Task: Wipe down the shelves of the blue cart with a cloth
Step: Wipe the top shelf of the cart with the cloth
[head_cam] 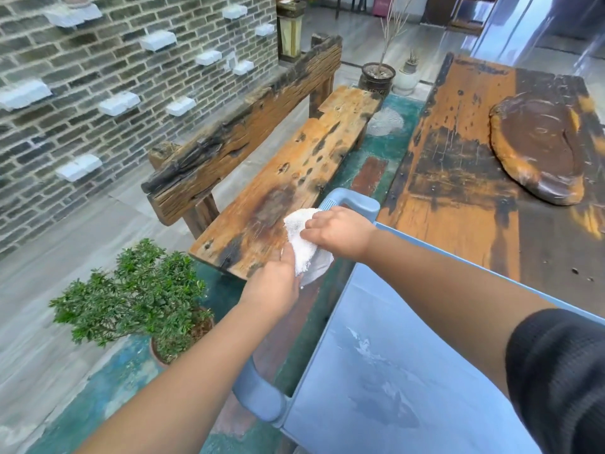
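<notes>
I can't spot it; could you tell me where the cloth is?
Centre of the head view: white cloth held by both hands, left hand, right hand, above the blue cart.

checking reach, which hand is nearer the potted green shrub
Left. The left hand holds the white cloth just up-right of the shrub; the right hand grips it farther away, over the cart.

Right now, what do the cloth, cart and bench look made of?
Cloth: white terry cotton by the look, nubby pile, frayed edge. Cart: likely moulded plastic, matte pale blue, rounded handle corners. Bench: weathered solid wood, cracked grain, dark stains, orange finish worn patchy.
</notes>
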Tool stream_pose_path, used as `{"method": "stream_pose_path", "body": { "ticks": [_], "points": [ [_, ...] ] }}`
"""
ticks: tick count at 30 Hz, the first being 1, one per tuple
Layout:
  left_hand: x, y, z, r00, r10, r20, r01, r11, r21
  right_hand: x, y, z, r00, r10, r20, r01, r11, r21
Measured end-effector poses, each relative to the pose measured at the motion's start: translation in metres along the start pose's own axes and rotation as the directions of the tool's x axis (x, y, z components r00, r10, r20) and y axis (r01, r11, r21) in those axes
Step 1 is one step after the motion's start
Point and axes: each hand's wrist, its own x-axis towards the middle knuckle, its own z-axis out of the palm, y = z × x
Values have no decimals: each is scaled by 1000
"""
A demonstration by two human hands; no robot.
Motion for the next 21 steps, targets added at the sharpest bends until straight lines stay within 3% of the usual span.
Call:
{"method": "stream_pose_path", "body": {
  "ticks": [3,8,10,13,19,21],
  "points": [
    [-4,3,-10,993,77,-91,-80,996,-31,-15,2,-8,995,89,-40,-84,991,107],
    [3,19,-35,975,209,-74,-206,978,46,-62,7,-22,974,216,-65,-192,945,264],
    [6,34,-39,954,283,-95,-280,959,49,-90,5,-23,940,332,-78,-264,853,450],
    [15,64,-35,905,407,-124,-402,913,65,-137,2,-14,814,579,42,-472,619,628],
    [61,132,4,844,533,56,-536,839,93,-216,17,29,729,671,134,-610,549,571],
    [76,138,10,828,559,34,-559,819,128,-218,24,36,726,677,122,-621,569,540]
  ]
}}
